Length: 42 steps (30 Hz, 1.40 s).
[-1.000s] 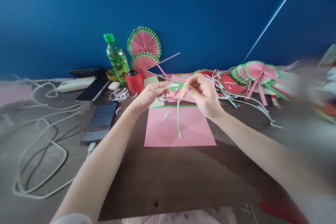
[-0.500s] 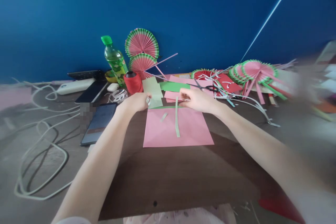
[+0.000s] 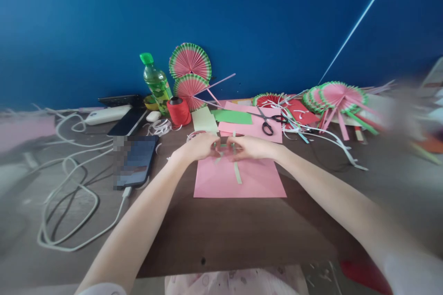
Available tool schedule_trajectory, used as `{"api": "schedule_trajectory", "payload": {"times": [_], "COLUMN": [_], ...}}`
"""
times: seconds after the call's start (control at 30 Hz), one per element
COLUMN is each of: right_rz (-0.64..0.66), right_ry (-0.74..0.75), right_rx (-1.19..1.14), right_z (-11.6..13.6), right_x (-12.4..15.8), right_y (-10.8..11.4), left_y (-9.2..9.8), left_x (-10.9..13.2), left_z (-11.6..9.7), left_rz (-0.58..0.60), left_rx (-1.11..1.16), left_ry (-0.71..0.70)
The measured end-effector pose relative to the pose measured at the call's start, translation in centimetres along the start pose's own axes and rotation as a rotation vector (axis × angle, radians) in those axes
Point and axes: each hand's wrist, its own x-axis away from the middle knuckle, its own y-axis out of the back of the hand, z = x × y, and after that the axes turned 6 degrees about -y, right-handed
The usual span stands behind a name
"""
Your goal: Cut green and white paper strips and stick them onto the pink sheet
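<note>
A pink paper sheet (image 3: 224, 182) lies flat on the brown table in front of me. My left hand (image 3: 197, 146) and my right hand (image 3: 249, 147) rest side by side on its far edge, fingers curled and pinching there. A pale green paper strip (image 3: 237, 174) runs down the sheet from between my hands. A thin green strip lies along the sheet's top edge under my fingers. Exactly what each hand pinches is hidden by the fingers.
Black-handled scissors (image 3: 266, 124) lie on pink and green paper behind my hands. A red thread spool (image 3: 179, 111), a green bottle (image 3: 157, 81) and pleated paper fans (image 3: 189, 61) stand at the back. A phone (image 3: 135, 161) and white cables (image 3: 72, 179) lie left; more fans (image 3: 337, 95) right.
Both hands came down from above the table onto the pink sheet's far edge and drew together. The white tape ring that the left hand held is no longer in it.
</note>
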Motion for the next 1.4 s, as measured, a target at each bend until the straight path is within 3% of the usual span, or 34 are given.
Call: {"api": "schedule_trajectory", "payload": {"times": [0.2,0.4,0.53,0.67,0.9,1.1,1.3,1.4], "right_rz": [0.027,0.091,0.089,0.066,-0.157,-0.263,-0.327,-0.355], "right_ry": [-0.039,0.005,0.024,0.034,-0.202,-0.440,-0.349,-0.389], "right_rx": [0.009,-0.008,-0.006,-0.007,0.175,0.325,0.329,0.382], "right_z": [0.2,0.1,0.0,0.1,1.2,2.7,2.4,2.7], "right_x": [0.4,0.7,0.6,0.6,2.0,4.2,4.8,4.4], "right_y": [0.3,0.9,1.1,0.9,-0.6,-2.3,-2.1,-2.7], "left_y": [-0.4,-0.1,-1.3,-3.7,-5.7,-5.7,-5.8,-5.9], "left_x": [1.7,4.1,5.1,6.3,8.2,8.3,8.3,8.3], "left_z": [1.4,2.8,1.5,-0.5,-3.3,-3.4,-3.2,-3.3], "left_rz": [-0.093,-0.168,-0.368,-0.253,-0.235,-0.256,-0.266,-0.255], "left_rx": [-0.118,-0.166,-0.165,-0.002,-0.108,-0.064,-0.055,-0.099], "left_ry": [0.037,0.212,0.192,-0.076,0.025,0.079,0.056,0.054]}}
